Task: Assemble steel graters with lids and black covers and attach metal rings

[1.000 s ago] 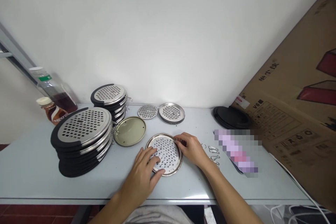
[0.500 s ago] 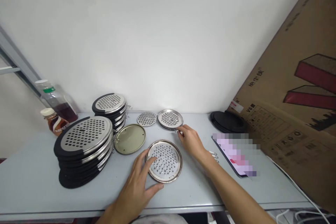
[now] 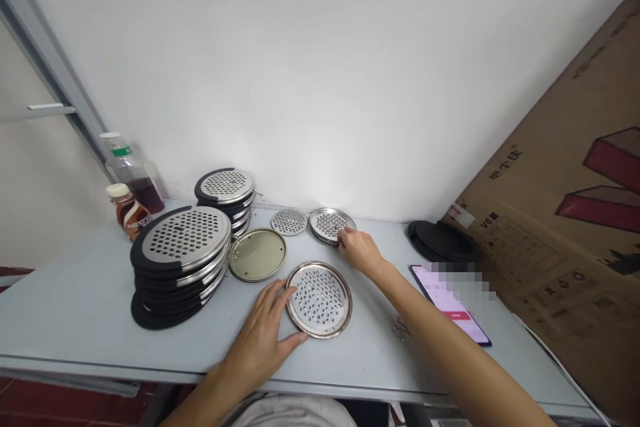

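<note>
A round metal plate with a raised rim and a perforated centre [image 3: 321,299] lies at the table's front middle. Around its left edge my left hand [image 3: 267,327] is spread, with thumb and forefinger touching the rim. Farther back, a small stack of similar rimmed perforated plates [image 3: 330,221] stands near the wall. My right hand [image 3: 359,248] has curled fingers pinched at the near right edge of the top plate; the fingertips are partly hidden. Beside that stack lies a flat perforated disc [image 3: 289,221]. A plain olive-coloured round plate [image 3: 257,255] is left of the front plate.
Two stacks of black-edged perforated discs, one nearer [image 3: 183,240] and one behind [image 3: 225,185], stand left. Two bottles [image 3: 131,212] are beyond them. At right are a phone [image 3: 445,300], black rings [image 3: 440,240], small wire pieces [image 3: 401,328] and a large cardboard box [image 3: 560,247].
My right hand has moved onto the edge of the back stack, its fingers more curled. My left forefinger has drawn back from over the front plate to its rim. The camera view has shifted.
</note>
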Demonstrator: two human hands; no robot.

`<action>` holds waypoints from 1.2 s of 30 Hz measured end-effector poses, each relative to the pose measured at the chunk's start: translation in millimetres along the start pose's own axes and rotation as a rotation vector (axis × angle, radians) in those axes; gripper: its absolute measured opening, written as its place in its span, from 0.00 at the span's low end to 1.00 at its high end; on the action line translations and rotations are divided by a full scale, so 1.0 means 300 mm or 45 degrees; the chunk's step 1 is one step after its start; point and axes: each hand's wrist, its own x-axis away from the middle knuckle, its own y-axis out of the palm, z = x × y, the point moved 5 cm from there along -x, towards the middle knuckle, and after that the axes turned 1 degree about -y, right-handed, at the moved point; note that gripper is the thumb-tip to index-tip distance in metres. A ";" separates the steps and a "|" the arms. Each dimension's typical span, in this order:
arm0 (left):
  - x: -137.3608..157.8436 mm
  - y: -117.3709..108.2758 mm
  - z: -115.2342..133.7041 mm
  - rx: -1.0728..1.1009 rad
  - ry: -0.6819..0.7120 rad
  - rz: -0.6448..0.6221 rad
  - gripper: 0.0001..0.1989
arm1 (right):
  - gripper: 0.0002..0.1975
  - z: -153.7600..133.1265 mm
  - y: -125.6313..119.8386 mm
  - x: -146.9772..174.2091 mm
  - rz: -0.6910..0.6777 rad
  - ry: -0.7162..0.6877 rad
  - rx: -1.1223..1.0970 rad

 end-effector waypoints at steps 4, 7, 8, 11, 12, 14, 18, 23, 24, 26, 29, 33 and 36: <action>0.004 -0.006 0.004 -0.006 0.047 0.037 0.30 | 0.11 0.012 -0.030 -0.005 0.062 -0.064 -0.049; 0.003 -0.010 0.010 -0.010 0.056 0.017 0.29 | 0.16 0.029 -0.053 -0.009 0.158 -0.087 -0.099; 0.002 -0.010 0.012 -0.009 0.056 0.008 0.29 | 0.18 0.036 -0.058 -0.011 0.192 -0.088 -0.113; 0.000 -0.014 0.017 -0.002 0.061 0.000 0.27 | 0.21 0.057 -0.065 -0.022 0.298 -0.080 -0.148; -0.001 -0.016 0.019 0.003 0.061 0.000 0.25 | 0.19 0.064 -0.066 -0.026 0.328 -0.075 -0.155; -0.002 -0.020 0.021 0.016 0.052 0.005 0.21 | 0.15 0.074 -0.071 -0.031 0.376 -0.056 -0.161; -0.004 -0.027 0.028 0.049 0.043 0.001 0.14 | 0.16 0.081 -0.132 0.005 0.530 -0.019 -0.185; -0.005 -0.028 0.028 0.075 0.042 0.021 0.15 | 0.16 0.133 -0.227 0.170 0.909 0.233 -0.788; -0.004 -0.026 0.026 0.081 0.047 0.031 0.17 | 0.18 0.151 -0.209 0.201 0.886 0.324 -1.018; -0.002 -0.023 0.021 0.097 0.053 0.054 0.25 | 0.22 0.171 -0.129 0.248 0.689 0.491 -1.519; 0.000 -0.016 0.012 0.109 0.031 0.070 0.35 | 0.23 0.147 0.019 0.298 0.286 0.660 -2.066; 0.002 -0.006 0.004 0.112 0.008 0.067 0.40 | 0.22 0.086 0.121 0.330 0.070 0.735 -2.245; 0.002 -0.004 -0.001 0.124 -0.018 0.072 0.45 | 0.22 0.028 0.136 0.330 -0.056 0.666 -2.248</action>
